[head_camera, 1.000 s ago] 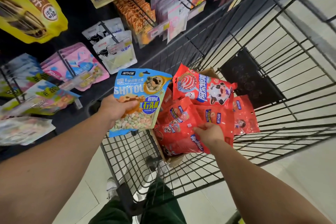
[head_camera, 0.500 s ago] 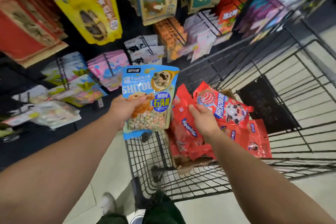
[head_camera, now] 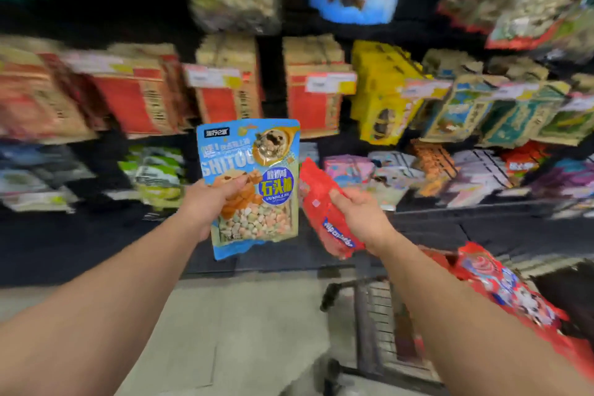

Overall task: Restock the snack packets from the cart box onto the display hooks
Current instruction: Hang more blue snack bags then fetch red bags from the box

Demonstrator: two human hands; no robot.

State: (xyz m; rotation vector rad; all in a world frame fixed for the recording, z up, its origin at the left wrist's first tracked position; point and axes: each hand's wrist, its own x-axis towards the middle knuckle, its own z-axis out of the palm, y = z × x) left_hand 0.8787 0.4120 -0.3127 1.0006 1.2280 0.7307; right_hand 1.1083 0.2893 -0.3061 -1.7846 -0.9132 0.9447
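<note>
Snack packets up before display hooks (head_camera: 321,83): left hand (head_camera: 205,202) grips blue packet (head_camera: 252,183), right hand (head_camera: 361,215) grips red packet (head_camera: 324,209); matching hook needed next.

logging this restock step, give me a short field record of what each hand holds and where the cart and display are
left hand: left hand grips a blue plastic snack pouch with a clear window, held upright
right hand: right hand grips a red foil snack packet, tilted
cart: black wire cart at lower right, more red packets inside
display: hanging snack packs on the black rack ahead, blurred
hung yet: neither held packet is on a hook
</note>
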